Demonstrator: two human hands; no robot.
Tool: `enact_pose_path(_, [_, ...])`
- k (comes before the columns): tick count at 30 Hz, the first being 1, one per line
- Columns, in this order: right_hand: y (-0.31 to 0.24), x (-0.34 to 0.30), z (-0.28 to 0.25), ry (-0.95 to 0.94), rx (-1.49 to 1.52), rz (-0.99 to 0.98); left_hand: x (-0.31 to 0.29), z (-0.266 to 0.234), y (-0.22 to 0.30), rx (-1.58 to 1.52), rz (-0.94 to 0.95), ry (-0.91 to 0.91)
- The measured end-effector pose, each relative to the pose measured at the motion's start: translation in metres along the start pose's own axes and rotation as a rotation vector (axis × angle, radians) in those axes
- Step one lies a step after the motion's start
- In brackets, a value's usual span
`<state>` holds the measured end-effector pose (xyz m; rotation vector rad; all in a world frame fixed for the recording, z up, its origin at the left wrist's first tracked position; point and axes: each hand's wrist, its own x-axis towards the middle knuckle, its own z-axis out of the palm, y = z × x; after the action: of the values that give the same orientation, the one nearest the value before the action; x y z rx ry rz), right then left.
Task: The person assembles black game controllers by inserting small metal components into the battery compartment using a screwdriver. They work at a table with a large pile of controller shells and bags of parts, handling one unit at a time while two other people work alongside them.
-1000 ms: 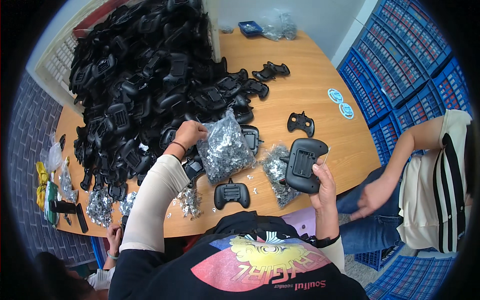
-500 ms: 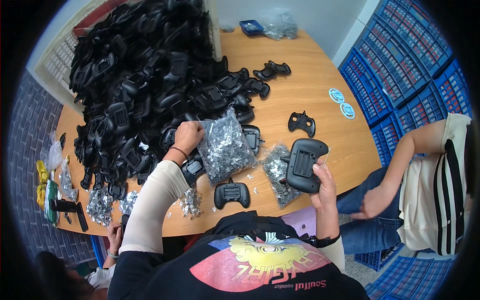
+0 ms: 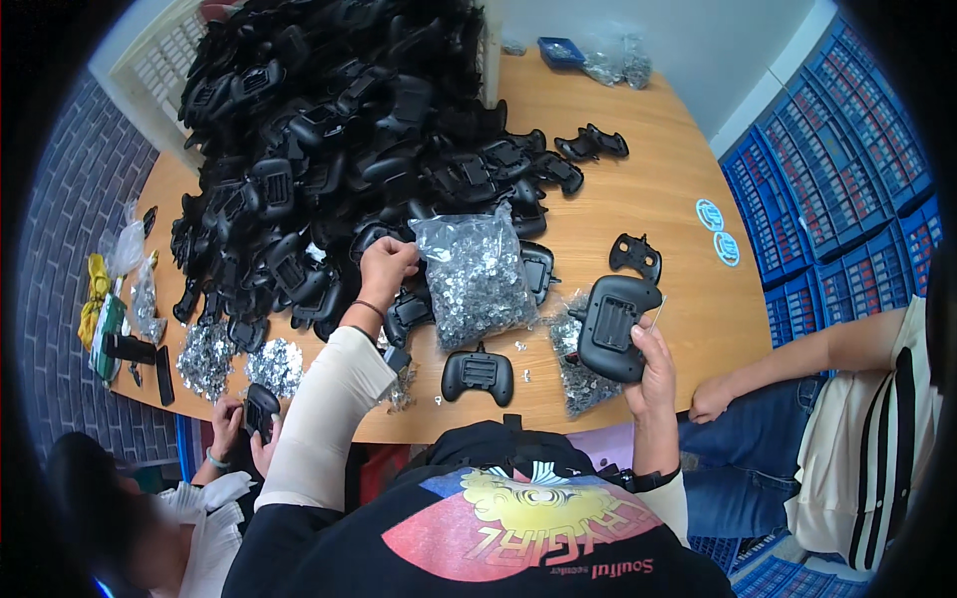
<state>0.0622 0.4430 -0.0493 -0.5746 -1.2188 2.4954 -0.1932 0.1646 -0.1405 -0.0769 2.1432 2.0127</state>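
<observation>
My left hand (image 3: 387, 273) pinches the left edge of a clear plastic bag (image 3: 477, 279) full of small metal clips, holding it above the table. In my right hand (image 3: 653, 364) is a black game controller (image 3: 610, 327), its open battery compartment facing up. A thin pale stick (image 3: 658, 311) shows beside that controller's right grip; what it belongs to I cannot make out. Below the bag, another black controller (image 3: 478, 376) lies on the table, battery side up. A second clear bag of small parts (image 3: 583, 377) lies partly under the held controller.
A big heap of black controllers (image 3: 329, 140) spills from a white crate (image 3: 150, 85). Loose clips (image 3: 274, 367) lie in piles at the left. A co-worker on the left holds a controller (image 3: 261, 407); another person's hand (image 3: 712, 399) is at the right table edge. Blue crates (image 3: 827, 149) stand beyond.
The view has shifted, so the table appears farther right. My hands keep their holds on the bag and controller. The left co-worker's controller has come into view; the right person's hand moved to the table edge.
</observation>
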Motion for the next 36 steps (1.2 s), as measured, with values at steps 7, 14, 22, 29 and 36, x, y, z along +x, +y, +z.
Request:
enact_pose_path(7, [-0.002, 0.002, 0.001, -0.022, 0.001, 0.022, -0.007, 0.015, 0.000, 0.432, 0.362, 0.231])
enact_pose_path(14, [-0.004, 0.007, -0.010, -0.009, 0.002, 0.042, -0.016, -0.004, 0.024, -0.304, 0.079, 0.179])
enact_pose_path(22, [0.017, 0.037, -0.070, 0.051, -0.182, 0.197, -0.230, -0.016, 0.208, -0.559, 0.210, -1.128])
enact_pose_path(29, [0.019, 0.070, -0.098, 0.034, -0.720, 0.132, -0.234, -0.097, 0.112, -1.002, 0.043, -1.005])
enact_pose_path(36, [0.013, 0.089, -0.098, -0.131, -1.049, 0.039, -0.232, -0.260, -0.106, -2.077, -0.240, -0.176])
